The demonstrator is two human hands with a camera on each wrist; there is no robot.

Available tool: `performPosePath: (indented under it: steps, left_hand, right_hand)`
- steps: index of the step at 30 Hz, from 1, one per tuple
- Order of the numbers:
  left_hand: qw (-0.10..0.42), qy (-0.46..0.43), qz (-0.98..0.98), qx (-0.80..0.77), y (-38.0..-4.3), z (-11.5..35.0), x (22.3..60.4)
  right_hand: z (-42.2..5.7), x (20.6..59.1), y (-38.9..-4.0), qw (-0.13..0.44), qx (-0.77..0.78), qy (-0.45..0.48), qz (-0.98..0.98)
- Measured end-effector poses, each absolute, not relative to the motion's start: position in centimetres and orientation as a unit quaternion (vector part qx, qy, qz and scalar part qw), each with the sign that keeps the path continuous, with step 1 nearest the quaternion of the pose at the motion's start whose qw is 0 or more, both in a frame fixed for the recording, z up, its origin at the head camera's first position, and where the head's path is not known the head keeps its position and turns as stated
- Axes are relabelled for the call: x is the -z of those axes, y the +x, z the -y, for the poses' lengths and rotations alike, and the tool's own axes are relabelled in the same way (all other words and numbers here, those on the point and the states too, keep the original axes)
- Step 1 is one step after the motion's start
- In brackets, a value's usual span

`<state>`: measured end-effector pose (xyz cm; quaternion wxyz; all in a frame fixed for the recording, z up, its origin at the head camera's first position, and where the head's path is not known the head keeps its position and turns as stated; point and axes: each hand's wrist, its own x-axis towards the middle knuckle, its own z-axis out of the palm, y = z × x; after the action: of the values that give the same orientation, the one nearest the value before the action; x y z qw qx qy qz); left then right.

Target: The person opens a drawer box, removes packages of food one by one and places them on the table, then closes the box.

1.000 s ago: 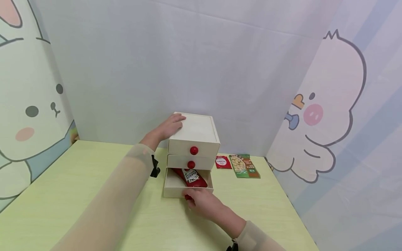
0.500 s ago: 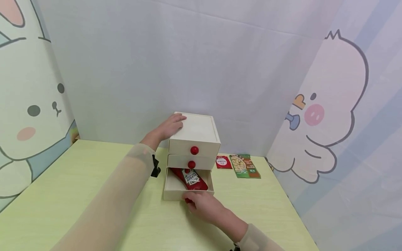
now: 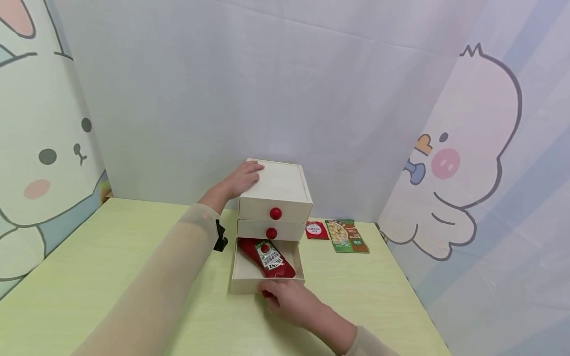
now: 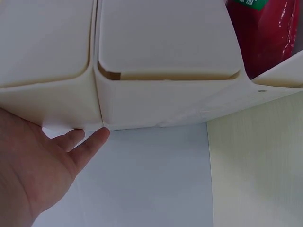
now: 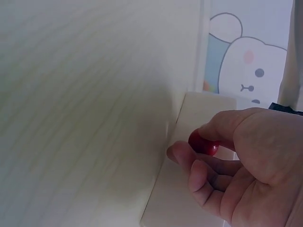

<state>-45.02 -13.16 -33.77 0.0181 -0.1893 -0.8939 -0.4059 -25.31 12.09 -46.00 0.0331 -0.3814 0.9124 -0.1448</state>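
Head view had it all laid out: a small cream three-drawer chest [image 3: 274, 190] stood on the pale green table [image 3: 111, 277], and its bottom drawer [image 3: 267, 282] was pulled out toward the person. Inside that drawer lay a red Heinz ketchup pouch [image 3: 267, 252], slanted, cap end toward the chest. The right hand [image 3: 287, 299] was at the drawer's front, and the right wrist view settled it: thumb and curled fingers [image 5: 199, 163] pinched the drawer's red knob [image 5: 203, 144], tight on it. The left hand [image 3: 240, 179] rested flat on the top of the chest near its back left corner, fingers straight and relaxed; from the left wrist view, the fingertips [image 4: 97, 137] lay against the chest's edge, gripping nothing. The top drawer's red knob [image 3: 275, 213] and the middle drawer's red knob [image 3: 270, 233] both faced the person, those two drawers pushed in. To the right of the chest, well apart from both hands, a small red sachet [image 3: 316, 230] and a green snack packet [image 3: 346, 235] lay flat on the table, just beside each other. Cartoon rabbit and chick panels walled the scene.
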Motion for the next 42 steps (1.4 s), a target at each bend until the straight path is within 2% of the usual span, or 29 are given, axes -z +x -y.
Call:
performPosePath:
  steps: [13, 42]
  left_hand:
    - [0.023, -0.189, 0.893, 0.408, -45.3, 13.3, 34.0]
    - [0.018, -0.186, 0.892, 0.412, -44.9, 13.2, 33.7]
  right_hand:
    - [-11.9, 45.9, -24.2, 0.059, 0.143, -0.371, -0.916]
    - [-12.1, 45.6, -22.9, 0.067, 0.148, -0.38, -0.911]
